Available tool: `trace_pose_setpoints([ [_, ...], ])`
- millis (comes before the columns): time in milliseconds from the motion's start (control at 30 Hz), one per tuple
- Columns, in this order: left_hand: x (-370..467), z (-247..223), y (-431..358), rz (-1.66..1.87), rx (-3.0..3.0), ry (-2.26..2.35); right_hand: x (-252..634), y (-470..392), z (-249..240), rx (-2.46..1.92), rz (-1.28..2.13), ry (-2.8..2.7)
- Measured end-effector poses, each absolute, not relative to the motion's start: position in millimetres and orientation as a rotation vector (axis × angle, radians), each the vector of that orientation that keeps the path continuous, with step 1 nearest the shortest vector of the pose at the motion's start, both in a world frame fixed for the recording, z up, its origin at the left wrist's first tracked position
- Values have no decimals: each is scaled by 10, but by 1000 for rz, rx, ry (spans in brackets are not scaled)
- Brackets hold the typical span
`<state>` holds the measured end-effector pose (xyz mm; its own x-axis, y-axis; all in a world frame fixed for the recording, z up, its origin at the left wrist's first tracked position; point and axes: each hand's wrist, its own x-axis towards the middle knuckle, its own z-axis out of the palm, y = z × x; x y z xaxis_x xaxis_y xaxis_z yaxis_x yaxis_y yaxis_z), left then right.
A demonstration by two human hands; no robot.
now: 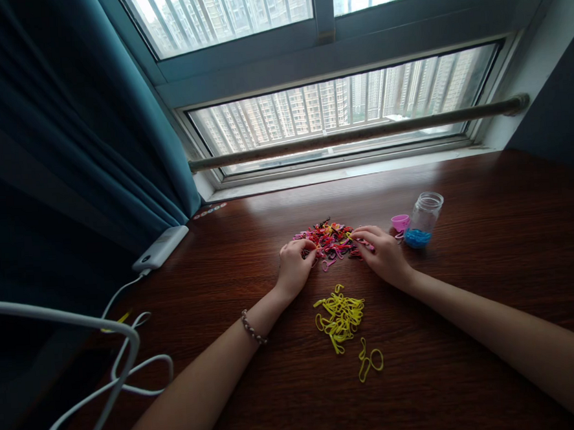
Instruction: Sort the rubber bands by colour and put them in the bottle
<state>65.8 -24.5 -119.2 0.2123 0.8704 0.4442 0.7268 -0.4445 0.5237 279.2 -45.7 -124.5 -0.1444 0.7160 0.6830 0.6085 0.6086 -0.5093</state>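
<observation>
Mixed pile of small red, pink and black elastic bands (332, 239) lay on the dark brown wooden table (249, 240), right in the gap between the two hands. Long axis ran roughly left to right, fingertip side to fingertip side; far edge spread a little past the fingers, toward the window. Left hand (294, 265) was at the pile's left end, right hand (385, 254) at its right end, about equally near, neither clearly closer.

Left: thumb and fingers narrow, tips at the bands; couldn't tell if one was gripped. Right: narrow too, a yellow bit of band (350, 236) showing at the tips; pinched or just touched, couldn't tell.

Second pile, all thin yellow elastic bands (342, 315), sat on the body side of the mixed pile, between the forearms and apart from both hands. A few loose yellow loops (366, 362) lay nearer still to the body, slightly right.

Clear open-topped jar (425, 213) with blue bands (418, 238) in its bottom stood beyond the right hand on its outer side, small pink plastic cup (400, 222) just beside it, between jar and hand.
</observation>
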Motion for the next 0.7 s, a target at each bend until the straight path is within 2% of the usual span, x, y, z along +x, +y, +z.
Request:
trace_pose_setpoints([
  [367,659,-1192,-253,1132,2257,1545,2551,-903,-1051,-325,-157,-2471],
  [467,666,-1169,-261,1117,2230,1583,2559,-887,-1050,-404,-77,-2443],
  [700,671,-1130,-287,1100,2203,1598,2768,-509,-1175,-987,67,-2099],
])
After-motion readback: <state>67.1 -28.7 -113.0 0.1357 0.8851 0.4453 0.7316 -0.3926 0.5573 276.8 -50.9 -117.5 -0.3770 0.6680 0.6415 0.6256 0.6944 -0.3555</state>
